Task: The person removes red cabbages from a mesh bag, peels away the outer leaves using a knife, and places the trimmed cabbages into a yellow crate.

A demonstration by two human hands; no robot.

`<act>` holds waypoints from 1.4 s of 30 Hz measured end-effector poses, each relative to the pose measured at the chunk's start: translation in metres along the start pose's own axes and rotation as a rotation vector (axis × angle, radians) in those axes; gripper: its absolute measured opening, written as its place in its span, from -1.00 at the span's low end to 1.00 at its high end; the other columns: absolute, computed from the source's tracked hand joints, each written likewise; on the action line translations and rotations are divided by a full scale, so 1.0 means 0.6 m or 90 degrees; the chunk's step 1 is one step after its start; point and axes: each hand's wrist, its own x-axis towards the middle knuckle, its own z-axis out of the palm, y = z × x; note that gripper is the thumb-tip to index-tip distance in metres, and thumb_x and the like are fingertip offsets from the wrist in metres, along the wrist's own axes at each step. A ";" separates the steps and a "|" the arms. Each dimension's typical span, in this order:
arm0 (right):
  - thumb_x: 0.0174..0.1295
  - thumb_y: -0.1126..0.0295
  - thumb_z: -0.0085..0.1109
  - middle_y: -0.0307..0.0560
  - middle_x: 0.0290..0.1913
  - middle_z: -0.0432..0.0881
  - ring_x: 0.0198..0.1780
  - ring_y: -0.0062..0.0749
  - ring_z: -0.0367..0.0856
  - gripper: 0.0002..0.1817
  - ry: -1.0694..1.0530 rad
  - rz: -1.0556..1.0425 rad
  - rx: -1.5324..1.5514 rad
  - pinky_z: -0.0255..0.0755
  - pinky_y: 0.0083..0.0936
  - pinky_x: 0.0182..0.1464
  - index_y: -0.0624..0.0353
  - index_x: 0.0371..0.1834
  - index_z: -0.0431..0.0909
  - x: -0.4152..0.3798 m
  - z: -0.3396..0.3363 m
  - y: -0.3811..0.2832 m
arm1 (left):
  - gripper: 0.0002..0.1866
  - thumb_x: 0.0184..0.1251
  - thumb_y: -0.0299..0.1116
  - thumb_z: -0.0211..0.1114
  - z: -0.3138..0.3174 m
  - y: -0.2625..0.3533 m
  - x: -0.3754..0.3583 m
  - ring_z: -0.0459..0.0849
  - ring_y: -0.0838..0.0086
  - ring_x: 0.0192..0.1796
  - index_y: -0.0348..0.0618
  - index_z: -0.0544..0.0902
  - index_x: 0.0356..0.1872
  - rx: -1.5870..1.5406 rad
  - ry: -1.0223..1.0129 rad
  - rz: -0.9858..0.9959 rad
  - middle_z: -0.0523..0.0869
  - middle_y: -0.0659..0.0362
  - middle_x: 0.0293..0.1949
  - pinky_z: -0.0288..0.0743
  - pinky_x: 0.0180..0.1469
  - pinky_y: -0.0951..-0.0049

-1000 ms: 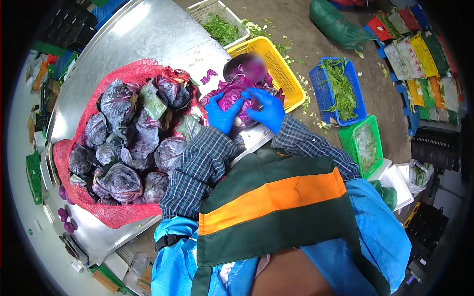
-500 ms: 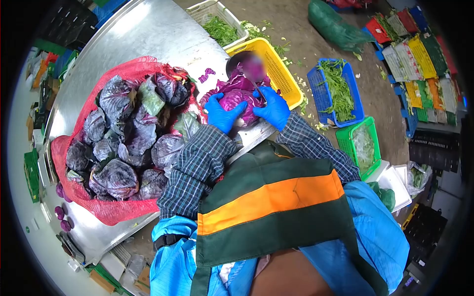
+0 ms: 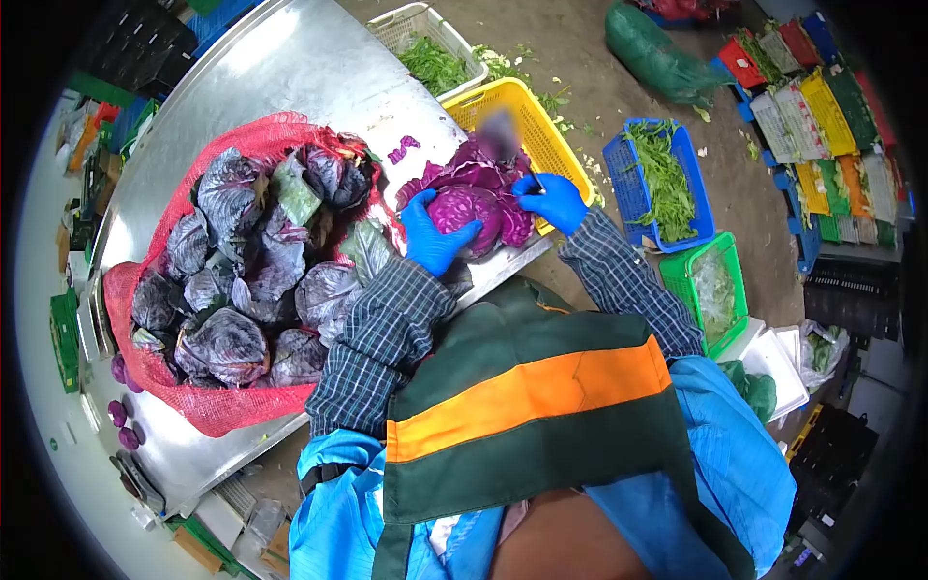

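R hand (image 3: 553, 201) has just shifted right, away from the middle of the red cabbage (image 3: 466, 215); more of the head shows, so L hand (image 3: 432, 235) alone seems to steady it. L's thumb is spread wide of the fingers, cupped round the near left side. R's fingers are part curled by the outer leaves (image 3: 512, 222); can't tell if gripping. Cabbage sits nr metal table's (image 3: 319, 72) right edge, btwn red net bag (image 3: 217, 411) & yellow basket (image 3: 556, 145). No legible brands, labels or txt.

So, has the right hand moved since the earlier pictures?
Yes. Judged against the blue basket, the right hand has shifted rightward in the picture, toward that basket and away from the left hand.
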 end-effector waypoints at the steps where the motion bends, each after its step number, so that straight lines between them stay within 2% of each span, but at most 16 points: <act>1: 0.05 0.28 0.32 -0.03 -0.17 0.65 -0.17 -0.40 0.62 -0.55 0.003 -0.061 0.061 0.48 -0.49 -0.05 0.26 0.00 0.55 -0.005 0.016 -0.014 | 0.01 -0.32 -0.04 0.62 0.000 -0.001 -0.007 0.38 0.11 0.15 -0.27 0.28 0.20 0.003 -0.005 -0.002 0.35 -0.10 0.09 0.30 0.26 0.19; 2: 0.10 0.17 0.32 0.03 -0.06 0.63 -0.06 -0.33 0.62 -0.49 0.001 -0.040 -0.057 0.46 -0.45 0.01 0.28 0.04 0.51 0.002 0.027 -0.017 | 0.04 -0.32 -0.04 0.62 0.000 0.000 -0.008 0.38 0.10 0.15 -0.29 0.26 0.22 0.016 -0.009 0.015 0.35 -0.10 0.09 0.30 0.26 0.18; 6: 0.07 0.13 0.34 0.13 0.05 0.60 0.00 -0.16 0.62 -0.38 0.018 -0.020 -0.081 0.46 -0.35 0.04 0.25 0.15 0.45 0.035 0.050 -0.020 | 0.04 -0.36 -0.07 0.61 -0.002 0.007 -0.018 0.35 0.07 0.18 -0.16 0.29 0.27 0.041 -0.015 0.065 0.31 -0.09 0.10 0.28 0.28 0.16; 9: 0.08 0.05 0.30 0.18 -0.08 0.63 -0.03 0.00 0.61 -0.46 0.044 -0.099 0.015 0.45 -0.23 0.04 0.21 0.02 0.54 0.036 0.049 -0.021 | -0.04 -0.34 -0.10 0.60 0.000 0.019 -0.028 0.32 0.06 0.20 0.03 0.37 0.26 0.046 -0.016 0.077 0.27 -0.07 0.11 0.26 0.30 0.16; 11: 0.08 0.07 0.30 0.17 -0.13 0.65 -0.07 0.00 0.63 -0.50 0.064 -0.108 -0.019 0.47 -0.23 0.01 0.21 -0.03 0.56 0.029 0.038 -0.037 | -0.08 -0.28 -0.13 0.58 -0.001 0.026 -0.031 0.32 0.08 0.20 -0.07 0.36 0.24 0.038 -0.005 0.147 0.29 -0.06 0.10 0.25 0.31 0.16; 15: 0.08 0.05 0.30 0.12 -0.11 0.64 -0.06 -0.06 0.63 -0.49 0.116 -0.168 -0.100 0.49 -0.27 0.00 0.19 -0.01 0.55 0.013 0.040 -0.062 | -0.13 -0.26 -0.12 0.60 0.009 0.027 -0.002 0.38 0.11 0.12 -0.25 0.36 0.12 -0.043 0.015 0.146 0.38 -0.05 0.01 0.31 0.21 0.19; 17: 0.08 0.05 0.29 0.09 -0.07 0.62 -0.06 -0.06 0.63 -0.48 0.182 -0.292 -0.244 0.49 -0.27 0.01 0.16 0.00 0.54 0.018 0.054 -0.057 | -0.10 -0.28 -0.08 0.62 0.021 0.041 0.014 0.41 0.13 0.07 -0.24 0.34 0.12 0.011 0.040 0.038 0.40 -0.06 -0.01 0.32 0.17 0.20; 19: 0.09 0.04 0.26 0.08 -0.04 0.61 -0.06 -0.06 0.62 -0.47 0.150 -0.263 -0.284 0.49 -0.26 0.00 0.13 0.06 0.50 0.014 0.045 -0.085 | -0.09 -0.29 -0.06 0.62 0.027 0.026 0.025 0.41 0.12 0.07 -0.22 0.34 0.12 0.006 0.049 0.069 0.39 -0.06 0.00 0.32 0.17 0.19; 22: 0.15 -0.01 0.16 0.04 -0.13 0.62 -0.13 -0.06 0.63 -0.54 0.054 -0.245 -0.382 0.49 -0.19 -0.12 0.09 -0.05 0.48 0.017 0.026 -0.096 | -0.07 -0.30 -0.01 0.63 0.029 0.023 0.026 0.41 0.13 0.06 -0.22 0.34 0.12 0.040 0.047 0.101 0.40 -0.05 -0.01 0.32 0.17 0.18; 25: 0.09 0.02 0.28 0.05 -0.28 0.65 -0.26 -0.03 0.65 -0.59 0.127 -0.276 -0.434 0.52 -0.25 -0.25 0.06 -0.14 0.55 0.040 0.020 -0.084 | -0.06 -0.30 0.08 0.61 0.032 0.038 0.031 0.41 0.07 0.06 -0.15 0.35 0.14 0.108 0.041 0.073 0.40 -0.09 -0.01 0.33 0.17 0.15; 26: 0.17 -0.06 0.09 0.02 -0.19 0.63 -0.20 -0.05 0.64 -0.58 0.112 -0.259 -0.412 0.49 -0.14 -0.20 0.00 -0.09 0.49 0.049 0.015 -0.080 | -0.05 -0.31 0.11 0.60 0.036 0.044 0.036 0.40 0.04 0.07 -0.10 0.36 0.14 0.142 0.035 0.030 0.39 -0.11 -0.01 0.34 0.17 0.13; 31: 0.09 -0.10 0.17 0.05 -0.28 0.66 -0.23 0.01 0.64 -0.52 0.173 -0.144 -0.407 0.50 -0.13 -0.19 0.01 -0.09 0.52 0.088 0.002 -0.055 | -0.06 -0.34 0.19 0.57 0.042 0.070 0.039 0.38 -0.01 0.09 -0.02 0.39 0.13 0.183 0.013 -0.050 0.35 -0.14 0.02 0.35 0.15 0.05; 35: 0.03 -0.07 0.28 0.08 -0.21 0.67 -0.16 0.04 0.64 -0.47 0.198 -0.026 -0.317 0.50 -0.14 -0.12 0.09 -0.08 0.54 0.133 -0.041 0.007 | -0.07 -0.41 0.13 0.60 0.042 0.070 -0.008 0.37 0.03 0.09 -0.01 0.41 0.11 0.192 0.006 0.104 0.33 -0.11 0.02 0.32 0.18 0.04; 39: -0.04 -0.13 0.34 0.18 -0.19 0.65 -0.12 0.02 0.64 -0.32 0.226 -0.042 -0.264 0.48 -0.16 -0.08 0.21 -0.02 0.49 0.044 -0.040 -0.057 | -0.03 -0.46 0.06 0.63 0.025 0.073 -0.025 0.35 -0.04 0.11 0.00 0.39 0.13 0.167 0.004 0.076 0.30 -0.12 0.04 0.32 0.20 0.04; 41: -0.11 -0.13 0.41 0.10 -0.16 0.66 -0.19 -0.19 0.66 -0.26 0.076 0.005 -0.149 0.50 -0.34 -0.11 0.24 -0.01 0.52 -0.012 -0.026 -0.086 | -0.04 -0.44 0.04 0.63 0.023 0.071 -0.017 0.35 -0.02 0.11 -0.05 0.38 0.13 0.149 0.009 0.056 0.28 -0.14 0.06 0.31 0.20 0.05; 42: -0.14 -0.13 0.43 0.06 -0.22 0.65 -0.24 -0.27 0.65 -0.25 0.068 -0.048 -0.175 0.50 -0.39 -0.15 0.22 0.00 0.52 -0.022 -0.009 -0.060 | -0.03 -0.43 0.05 0.62 0.024 0.065 -0.014 0.34 -0.02 0.11 -0.05 0.38 0.14 0.145 0.020 0.068 0.28 -0.14 0.06 0.31 0.20 0.04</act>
